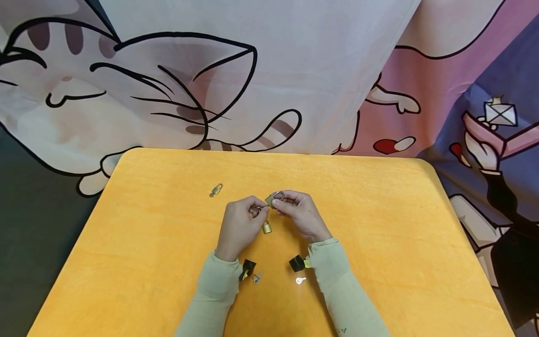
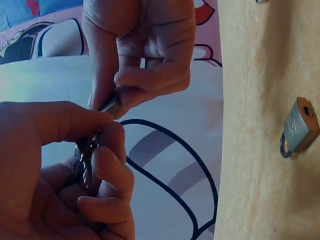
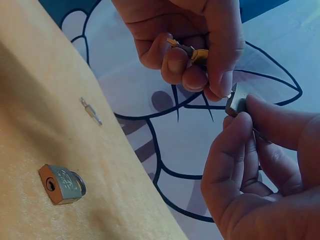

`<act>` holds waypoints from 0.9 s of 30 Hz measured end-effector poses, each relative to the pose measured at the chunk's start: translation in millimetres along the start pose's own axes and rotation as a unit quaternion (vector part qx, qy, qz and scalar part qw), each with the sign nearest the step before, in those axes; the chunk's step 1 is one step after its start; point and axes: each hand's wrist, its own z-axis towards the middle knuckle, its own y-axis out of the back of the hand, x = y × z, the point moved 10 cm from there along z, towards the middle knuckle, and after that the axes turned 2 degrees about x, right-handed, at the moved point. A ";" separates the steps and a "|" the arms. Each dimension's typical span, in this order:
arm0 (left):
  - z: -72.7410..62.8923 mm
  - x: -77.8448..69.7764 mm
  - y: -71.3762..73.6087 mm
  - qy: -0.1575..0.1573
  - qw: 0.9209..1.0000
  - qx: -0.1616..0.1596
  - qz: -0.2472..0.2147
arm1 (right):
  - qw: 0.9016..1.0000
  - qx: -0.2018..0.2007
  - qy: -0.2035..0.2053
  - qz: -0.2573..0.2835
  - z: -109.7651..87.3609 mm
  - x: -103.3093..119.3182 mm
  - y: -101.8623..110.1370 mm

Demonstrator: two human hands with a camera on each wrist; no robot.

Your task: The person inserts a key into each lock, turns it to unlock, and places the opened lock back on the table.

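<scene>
My right hand (image 1: 296, 213) pinches a small brass padlock (image 1: 271, 200) between thumb and fingers, its shackle toward the palm side. From the left, my left hand (image 1: 241, 227) holds a bunch of keys (image 2: 87, 157), partly hidden in the curled fingers. Its thumb and forefinger pinch one key right at the padlock's end, as the right wrist view shows, where the padlock (image 3: 237, 101) meets the fingertips; whether the key is inserted I cannot tell. Just below the hands, another brass padlock (image 1: 267, 228) lies on the table, its keyhole visible in both wrist views.
A third padlock (image 1: 216, 190) lies farther back on the yellow table (image 1: 379, 210), left of the hands. Nearer the front are a loose key (image 1: 301, 281) and a small grey metal item (image 1: 257, 278). Black wrist cameras (image 1: 297, 263) sit at both sleeves. A printed curtain (image 1: 328, 70) hangs behind the table.
</scene>
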 end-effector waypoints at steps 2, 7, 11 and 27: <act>-0.1 -1.1 -0.7 -0.001 1.000 0.004 0.011 | 1.000 -0.004 0.000 -0.001 0.1 -0.7 0.3; -0.8 -2.9 -2.4 -0.002 1.000 0.014 0.028 | 1.000 -0.010 0.000 -0.010 0.5 -2.5 0.9; -1.1 -3.8 -2.4 -0.008 0.999 0.010 0.036 | 1.000 -0.007 0.003 -0.010 1.0 -3.4 0.5; -1.5 -6.8 -2.0 -0.039 0.998 -0.012 0.044 | 1.000 0.001 0.012 -0.009 0.6 -1.8 -1.6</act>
